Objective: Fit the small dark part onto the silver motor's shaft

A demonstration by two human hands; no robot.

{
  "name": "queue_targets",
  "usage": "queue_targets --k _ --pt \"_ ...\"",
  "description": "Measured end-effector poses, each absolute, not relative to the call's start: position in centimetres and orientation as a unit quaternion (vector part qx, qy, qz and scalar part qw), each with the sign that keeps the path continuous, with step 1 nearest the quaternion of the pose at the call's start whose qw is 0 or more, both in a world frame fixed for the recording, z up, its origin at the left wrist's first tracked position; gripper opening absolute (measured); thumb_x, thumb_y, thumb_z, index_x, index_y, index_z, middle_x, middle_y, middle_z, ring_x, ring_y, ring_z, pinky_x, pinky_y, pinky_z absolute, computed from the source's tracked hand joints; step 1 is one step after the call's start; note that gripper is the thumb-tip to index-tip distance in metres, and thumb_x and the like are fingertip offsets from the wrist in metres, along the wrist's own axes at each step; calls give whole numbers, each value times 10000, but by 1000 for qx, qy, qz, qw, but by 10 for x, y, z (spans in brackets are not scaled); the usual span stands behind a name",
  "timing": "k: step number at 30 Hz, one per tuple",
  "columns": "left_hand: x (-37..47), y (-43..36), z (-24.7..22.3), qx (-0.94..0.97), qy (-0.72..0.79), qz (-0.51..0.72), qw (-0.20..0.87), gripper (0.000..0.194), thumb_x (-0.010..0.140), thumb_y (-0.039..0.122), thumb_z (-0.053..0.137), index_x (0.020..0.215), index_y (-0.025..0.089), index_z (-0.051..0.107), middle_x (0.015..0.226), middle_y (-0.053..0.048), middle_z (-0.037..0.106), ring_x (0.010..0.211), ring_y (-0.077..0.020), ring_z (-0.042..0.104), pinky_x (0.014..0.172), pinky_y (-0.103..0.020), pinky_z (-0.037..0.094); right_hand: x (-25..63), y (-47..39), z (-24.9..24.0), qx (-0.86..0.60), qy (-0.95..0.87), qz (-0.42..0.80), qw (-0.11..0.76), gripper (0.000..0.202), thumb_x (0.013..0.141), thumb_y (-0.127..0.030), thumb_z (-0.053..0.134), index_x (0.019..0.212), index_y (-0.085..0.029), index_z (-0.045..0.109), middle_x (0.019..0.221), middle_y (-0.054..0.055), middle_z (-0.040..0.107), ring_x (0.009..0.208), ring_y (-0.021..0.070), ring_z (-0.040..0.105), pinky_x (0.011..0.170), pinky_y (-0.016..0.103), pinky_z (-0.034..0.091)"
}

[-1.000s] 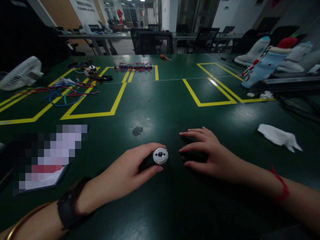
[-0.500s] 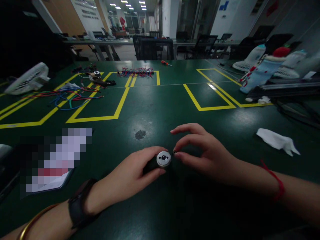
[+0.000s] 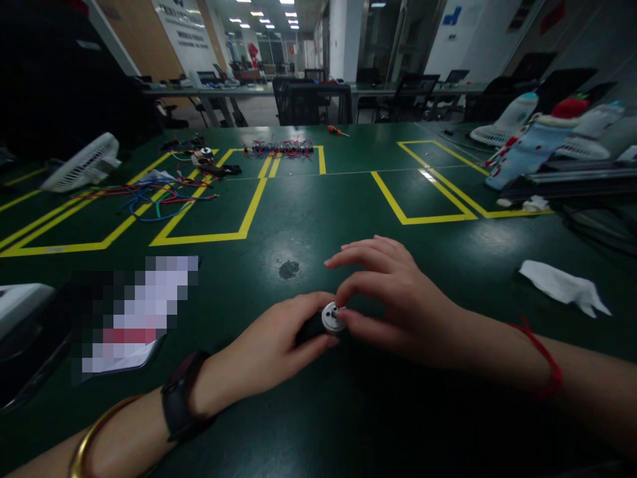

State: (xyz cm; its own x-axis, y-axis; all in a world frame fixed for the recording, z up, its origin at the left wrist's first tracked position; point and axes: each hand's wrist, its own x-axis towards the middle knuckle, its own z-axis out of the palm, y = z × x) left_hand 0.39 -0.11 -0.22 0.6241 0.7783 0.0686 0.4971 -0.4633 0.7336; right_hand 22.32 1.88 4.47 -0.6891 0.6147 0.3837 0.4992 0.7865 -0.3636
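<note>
My left hand (image 3: 286, 335) is closed around a small metal cylinder (image 3: 329, 324), gripping it between thumb and fingers. The cylinder's round silver end faces up and shows dark holes, a bit like a small motor. My right hand (image 3: 401, 302) pinches at that end face with thumb and index fingertip, its other fingers stretched out above. A tiny dark piece seems to be in the pinch, at the middle of the face, mostly hidden by the fingertips. Both hands are low over the green table (image 3: 318, 219).
To the left lie a phone-like flat thing (image 3: 144, 318), tangled wires (image 3: 164, 199) and a white fan (image 3: 82, 162). A screwdriver (image 3: 337, 131) and a wire bundle (image 3: 281, 149) are farther back. At right are a white tissue (image 3: 562, 285) and a blue plush figure (image 3: 532, 149).
My right hand has moved left, bringing its pinched fingertips and the tiny piece from beside the cylinder onto its end face. My left hand keeps its hold. The view has shifted slightly.
</note>
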Motion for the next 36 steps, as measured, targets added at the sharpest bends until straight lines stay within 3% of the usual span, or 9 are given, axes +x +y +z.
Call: queue_targets --k 13,15,18,20,22,26,36 --pt "4 -2 -1 832 384 208 344 334 888 209 602 1211 242 522 1177 -50 641 1017 -224 622 883 -353 500 232 20 42 -256 -943 31 209 181 910 -314 535 996 -224 666 1238 96 636 1188 283 527 1096 564 179" --pt "5 -1 1 832 383 208 344 333 889 217 602 1212 241 525 1170 -51 643 1012 -223 622 883 -354 501 239 21 42 -265 -939 56 213 180 899 -325 561 1009 -230 667 1216 93 641 1151 270 550 1093 554 197" --pt "5 -1 3 834 383 203 341 330 889 225 604 1211 240 532 1172 -52 642 1024 -226 617 905 -371 494 253 24 34 -291 -922 126 222 169 879 -298 597 1007 -216 671 1163 98 652 1079 250 582 1028 507 327" --pt "5 -1 4 835 380 203 342 346 887 212 604 1223 242 527 1187 -51 637 1043 -224 613 922 -377 489 263 30 24 -315 -895 197 248 161 870 -279 608 993 -205 681 1135 104 657 1054 241 590 921 436 437" --pt "4 -1 4 835 373 205 347 364 889 199 602 1241 244 519 1198 -51 632 1056 -218 609 930 -374 486 272 37 12 -352 -845 297 274 135 870 -270 607 952 -202 690 1072 90 666 998 218 607 889 398 467" --pt "4 -1 4 835 373 203 350 379 896 202 599 1262 241 511 1226 -56 620 1089 -218 596 957 -382 470 283 47 -5 -425 -761 372 319 208 907 -355 565 925 -175 668 884 57 665 821 187 623 755 347 501" --pt "3 -2 3 839 376 206 336 388 888 209 614 1261 242 512 1219 -60 628 1085 -224 603 958 -378 470 281 42 -5 -445 -738 393 320 270 911 -415 566 904 -165 666 827 32 656 770 164 615 704 303 495"
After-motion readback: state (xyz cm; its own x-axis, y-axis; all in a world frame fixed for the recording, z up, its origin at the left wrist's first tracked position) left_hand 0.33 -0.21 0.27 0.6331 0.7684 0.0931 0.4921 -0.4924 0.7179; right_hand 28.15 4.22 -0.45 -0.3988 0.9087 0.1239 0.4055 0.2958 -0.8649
